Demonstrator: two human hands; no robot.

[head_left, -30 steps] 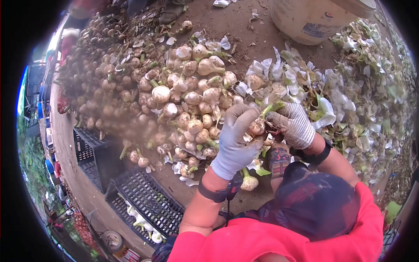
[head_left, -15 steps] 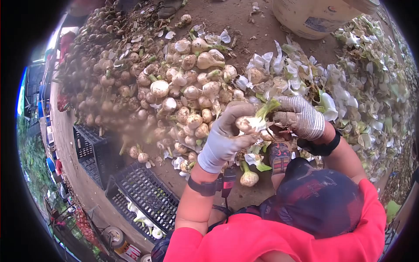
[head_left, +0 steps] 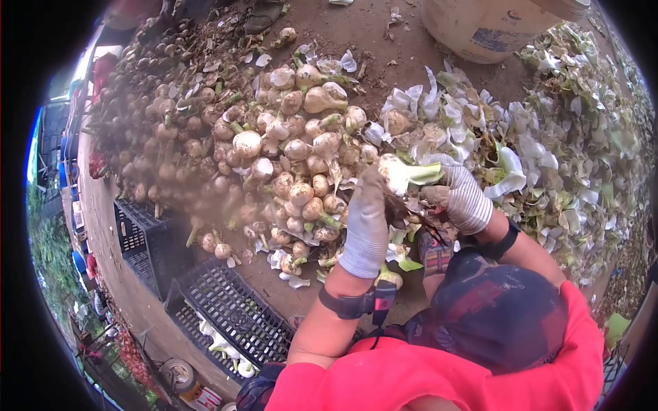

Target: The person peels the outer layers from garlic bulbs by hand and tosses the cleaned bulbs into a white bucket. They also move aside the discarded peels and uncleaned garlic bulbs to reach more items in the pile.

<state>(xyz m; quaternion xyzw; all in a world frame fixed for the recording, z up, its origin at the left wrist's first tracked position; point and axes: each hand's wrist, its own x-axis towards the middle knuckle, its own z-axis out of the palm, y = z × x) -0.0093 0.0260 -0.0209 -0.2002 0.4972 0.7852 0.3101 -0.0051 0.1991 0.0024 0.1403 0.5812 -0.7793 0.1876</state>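
Note:
A white bulb with a short green stem (head_left: 394, 172) is held up between my two gloved hands. My left hand (head_left: 368, 205) has its fingers wrapped round the bulb's lower side, with dark, loose skin or roots hanging just below. My right hand (head_left: 460, 195) is at the stem end, its fingers curled; what they grip is partly hidden. Behind my hands lies a large heap of soil-stained bulbs (head_left: 301, 147). Another bulb (head_left: 389, 275) lies on the ground below my hands, partly covered by my left wrist.
Peeled skins and leaves (head_left: 548, 151) are piled at the right. A pale bucket (head_left: 480, 31) stands at the top. Black crates (head_left: 236, 312) sit at the lower left, one with white bulbs (head_left: 223, 346) in it. A dark cap (head_left: 497, 308) fills the lower right.
The bulb has turned and risen slightly, its stem now pointing right. My left hand has rotated and moved a little right; dark strands now hang beneath the bulb.

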